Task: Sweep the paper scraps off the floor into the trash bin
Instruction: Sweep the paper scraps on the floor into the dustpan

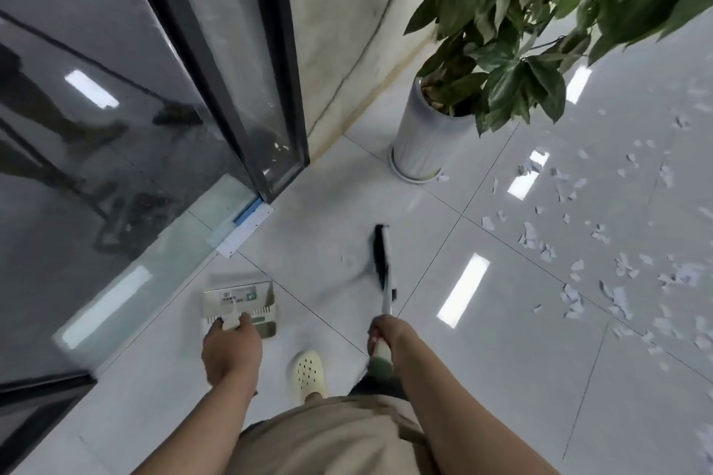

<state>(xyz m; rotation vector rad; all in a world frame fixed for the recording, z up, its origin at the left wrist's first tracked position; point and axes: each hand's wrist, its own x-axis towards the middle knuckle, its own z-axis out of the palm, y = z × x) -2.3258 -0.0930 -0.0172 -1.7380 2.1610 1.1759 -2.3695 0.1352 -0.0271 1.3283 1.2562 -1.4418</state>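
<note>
Left hand (230,349) grips the dustpan (241,305) handle; right hand (386,334) grips the broom (382,262), paper scraps (578,243) lying beyond the broom.

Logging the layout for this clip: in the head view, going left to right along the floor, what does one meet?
Glass door → dustpan, held by the left hand → broom, held by the right hand → paper scraps.
</note>
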